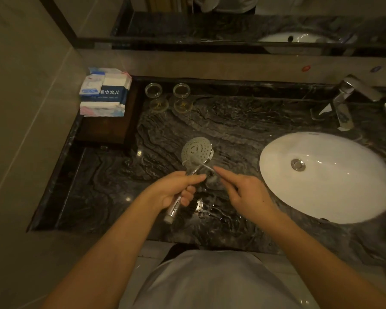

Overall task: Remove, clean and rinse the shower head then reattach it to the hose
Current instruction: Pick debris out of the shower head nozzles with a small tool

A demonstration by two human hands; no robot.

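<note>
A chrome shower head (196,150) with a round perforated face is held above the dark marble counter (112,188), face up and detached from any hose. My left hand (176,190) grips its shiny handle, whose open end points toward me. My right hand (243,192) pinches a thin white toothbrush (204,166) whose tip lies against the lower edge of the spray face.
A white oval sink (352,197) sits to the right with a chrome tap (345,101) behind it. Two upturned glasses (181,98) and a stack of packaged toiletries (105,92) on a dark wooden tray stand at the back left. A mirror runs along the back wall.
</note>
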